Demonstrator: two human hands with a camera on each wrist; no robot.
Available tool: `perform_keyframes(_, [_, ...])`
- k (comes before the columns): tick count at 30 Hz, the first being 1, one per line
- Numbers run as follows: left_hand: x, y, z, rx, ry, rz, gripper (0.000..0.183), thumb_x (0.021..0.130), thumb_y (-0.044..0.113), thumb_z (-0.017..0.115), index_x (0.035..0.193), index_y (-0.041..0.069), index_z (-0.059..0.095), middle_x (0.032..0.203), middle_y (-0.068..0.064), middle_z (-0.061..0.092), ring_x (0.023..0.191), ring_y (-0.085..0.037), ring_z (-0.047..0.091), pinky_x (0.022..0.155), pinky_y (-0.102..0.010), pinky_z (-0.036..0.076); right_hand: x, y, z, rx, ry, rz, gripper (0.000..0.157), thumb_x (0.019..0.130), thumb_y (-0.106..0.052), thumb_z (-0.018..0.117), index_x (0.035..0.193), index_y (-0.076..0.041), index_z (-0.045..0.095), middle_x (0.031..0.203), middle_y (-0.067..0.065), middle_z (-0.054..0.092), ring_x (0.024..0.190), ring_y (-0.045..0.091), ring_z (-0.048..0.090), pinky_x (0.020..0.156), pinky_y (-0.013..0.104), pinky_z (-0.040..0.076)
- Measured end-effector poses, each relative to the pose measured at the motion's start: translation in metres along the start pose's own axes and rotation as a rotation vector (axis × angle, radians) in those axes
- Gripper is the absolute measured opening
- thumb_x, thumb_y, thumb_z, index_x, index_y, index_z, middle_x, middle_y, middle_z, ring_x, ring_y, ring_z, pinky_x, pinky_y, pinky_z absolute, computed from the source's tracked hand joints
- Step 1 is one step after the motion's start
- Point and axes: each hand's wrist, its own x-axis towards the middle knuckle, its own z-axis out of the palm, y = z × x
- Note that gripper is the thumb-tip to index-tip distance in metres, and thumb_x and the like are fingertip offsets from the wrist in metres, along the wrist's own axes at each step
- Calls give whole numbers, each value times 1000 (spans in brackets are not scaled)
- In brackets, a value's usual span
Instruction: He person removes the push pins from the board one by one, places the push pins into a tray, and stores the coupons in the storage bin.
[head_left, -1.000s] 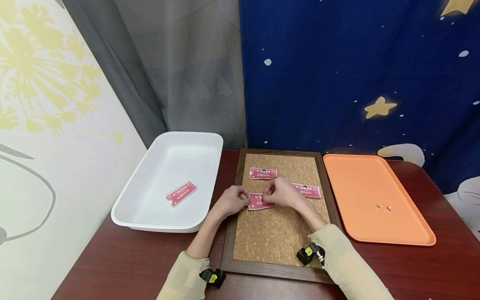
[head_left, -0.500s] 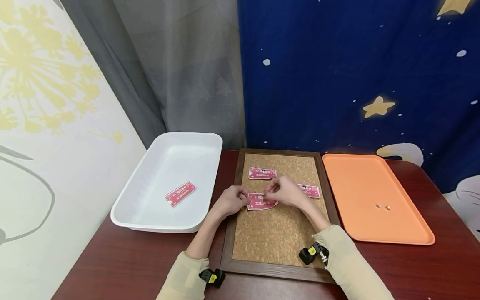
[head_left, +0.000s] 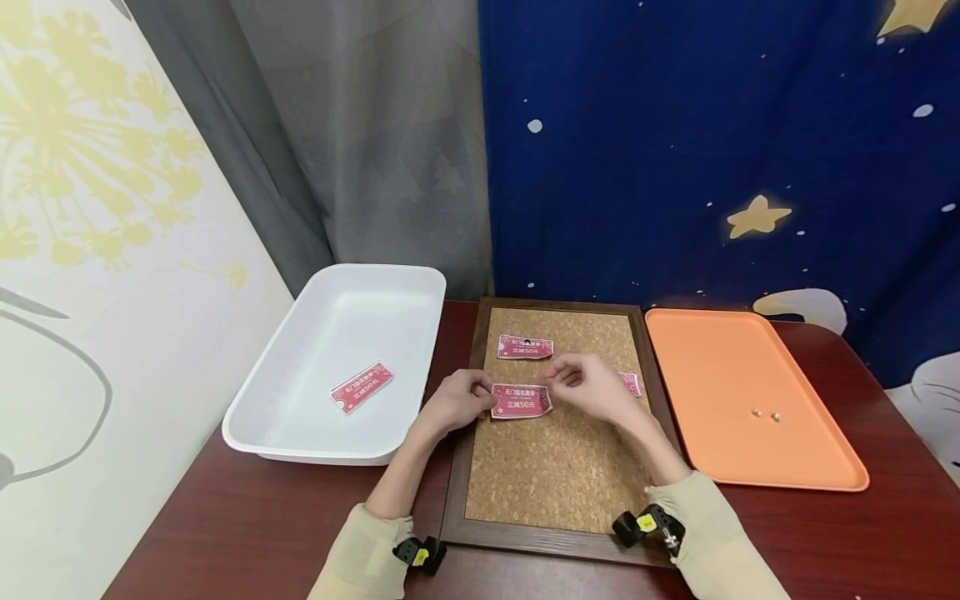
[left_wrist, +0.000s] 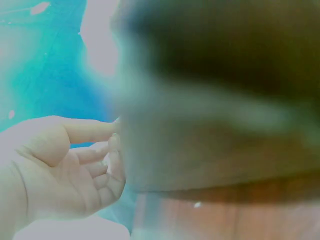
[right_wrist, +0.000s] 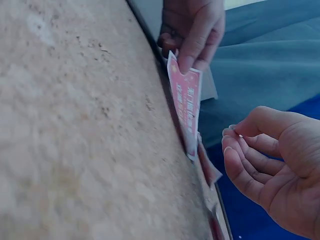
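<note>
My left hand (head_left: 459, 398) pinches the left end of a red-and-white paper coupon (head_left: 523, 402) over the cork board (head_left: 547, 475). In the right wrist view the coupon (right_wrist: 186, 100) tilts up from the cork, the left thumb over its end. My right hand (head_left: 588, 385) is just right of the coupon, apart from it, fingers curled. Its thumb and fingertips meet around a tiny light thumbtack (right_wrist: 239, 135), mostly hidden. Another coupon (head_left: 525, 347) is fixed above by a dark-looking tack; a third (head_left: 630, 383) is partly behind the right hand. The left hand (left_wrist: 65, 165) also shows in the left wrist view.
A white bin (head_left: 247, 400) stands to the left with one loose coupon (head_left: 362, 387) inside. Right of the board lies an orange tray (head_left: 750, 367) with two small silvery tacks (head_left: 776, 417). The board's brown frame (head_left: 555, 542) sits on a dark red table (head_left: 240, 533).
My right hand has drawn back to the right from the coupon's top, uncovering its print and covering more of the right-hand coupon. My left hand has kept its grip, shifting slightly left.
</note>
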Motion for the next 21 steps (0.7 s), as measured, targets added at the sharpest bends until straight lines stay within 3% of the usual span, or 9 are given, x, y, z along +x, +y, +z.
perform_keyframes(5, [-4, 6, -8, 10, 30, 26, 7, 93, 2, 66, 99, 0, 67, 77, -6, 64, 68, -19, 64, 63, -28, 47, -12, 3, -13, -1, 32, 3, 13, 89, 2, 65, 101, 4, 71, 96, 14, 72, 87, 19, 65, 79, 30, 55])
perform_keyframes(14, [-13, 15, -24, -35, 70, 60, 7, 95, 4, 66, 101, 1, 68, 77, -5, 63, 70, -25, 60, 59, -28, 41, -31, 15, -35, -11, 150, 33, 11, 93, -5, 69, 102, 2, 72, 93, 8, 73, 84, 18, 69, 74, 25, 56])
perform_keyframes(21, [-18, 13, -32, -41, 82, 70, 11, 96, 5, 65, 105, 0, 67, 82, -6, 67, 76, -32, 63, 62, -29, 44, -43, 22, -51, -15, 190, 65, 16, 96, -11, 68, 105, 2, 72, 94, 11, 74, 81, 16, 70, 69, 23, 54])
